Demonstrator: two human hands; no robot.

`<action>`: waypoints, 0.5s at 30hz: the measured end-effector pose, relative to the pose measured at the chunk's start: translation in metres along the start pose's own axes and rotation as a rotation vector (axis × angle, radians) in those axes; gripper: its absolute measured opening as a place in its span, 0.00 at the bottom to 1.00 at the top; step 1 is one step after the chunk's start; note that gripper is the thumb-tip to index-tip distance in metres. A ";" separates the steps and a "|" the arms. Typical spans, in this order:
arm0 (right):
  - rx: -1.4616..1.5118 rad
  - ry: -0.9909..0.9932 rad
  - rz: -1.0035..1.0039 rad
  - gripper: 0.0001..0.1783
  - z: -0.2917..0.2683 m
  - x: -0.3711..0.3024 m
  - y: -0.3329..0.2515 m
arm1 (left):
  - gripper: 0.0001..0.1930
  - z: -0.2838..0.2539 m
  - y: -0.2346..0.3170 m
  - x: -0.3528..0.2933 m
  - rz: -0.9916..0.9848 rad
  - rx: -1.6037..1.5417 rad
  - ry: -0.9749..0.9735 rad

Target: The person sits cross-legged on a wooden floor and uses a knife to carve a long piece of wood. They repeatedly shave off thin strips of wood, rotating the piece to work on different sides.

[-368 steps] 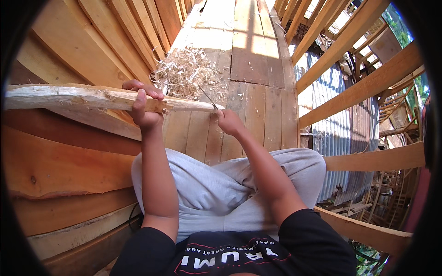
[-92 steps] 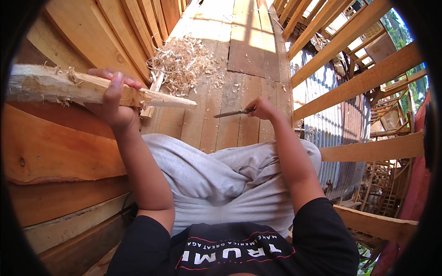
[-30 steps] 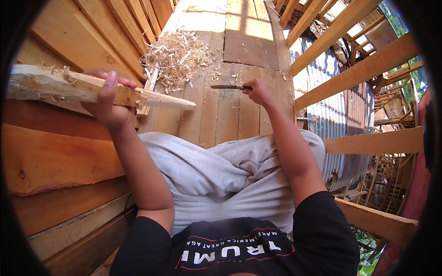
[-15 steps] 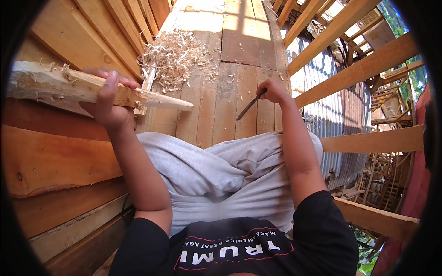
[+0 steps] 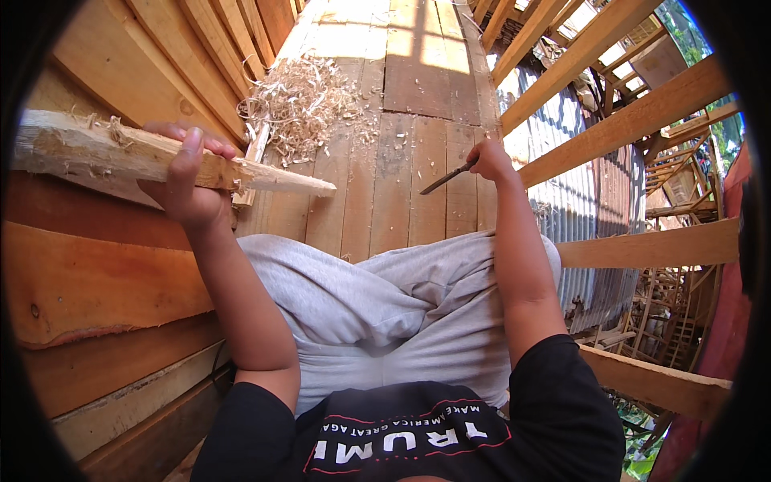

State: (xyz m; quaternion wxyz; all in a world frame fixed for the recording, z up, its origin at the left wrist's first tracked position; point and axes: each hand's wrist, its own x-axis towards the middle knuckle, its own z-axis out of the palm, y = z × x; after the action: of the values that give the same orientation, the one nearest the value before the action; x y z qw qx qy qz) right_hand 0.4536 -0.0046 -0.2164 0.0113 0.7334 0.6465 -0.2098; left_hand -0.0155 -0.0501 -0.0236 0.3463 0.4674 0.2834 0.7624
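My left hand (image 5: pixel 190 173) grips a long, roughly carved piece of wood (image 5: pixel 88 149). Its thick end reaches out to the left and its narrow tapered tip points right, over the floorboards. Shaved fibres cling to its upper edge. My right hand (image 5: pixel 491 161) is closed round the handle of a knife (image 5: pixel 446 178), which is held off to the right, apart from the wood. The dark blade slants down and to the left. Fingers cover most of the knife's handle.
Curly wood shavings (image 5: pixel 297 104) lie heaped on the plank floor (image 5: pixel 393 177) ahead, beside the plank wall (image 5: pixel 152 56) on the left. A wooden railing (image 5: pixel 626 120) runs along the right, with corrugated metal sheeting (image 5: pixel 590 189) below. My crossed legs (image 5: pixel 361 297) are close in front.
My right hand has shifted slightly right, and the knife has turned so its blade lies flatter. The left hand and the wood have hardly moved.
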 end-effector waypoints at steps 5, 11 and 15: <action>0.204 0.344 0.169 0.14 0.000 0.000 -0.015 | 0.08 0.003 0.001 -0.001 0.000 0.000 0.010; 0.188 -0.038 -0.159 0.14 0.007 -0.008 -0.041 | 0.08 0.005 0.002 -0.002 0.011 0.032 0.015; 0.181 0.237 0.039 0.13 0.026 -0.006 -0.044 | 0.09 0.008 -0.002 -0.002 0.030 0.001 -0.002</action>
State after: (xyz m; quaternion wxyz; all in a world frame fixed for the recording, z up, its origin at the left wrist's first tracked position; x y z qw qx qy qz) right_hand 0.4041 -0.0104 -0.2269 -0.1271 0.7636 0.6072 -0.1791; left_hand -0.0074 -0.0500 -0.0229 0.3350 0.4726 0.2765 0.7668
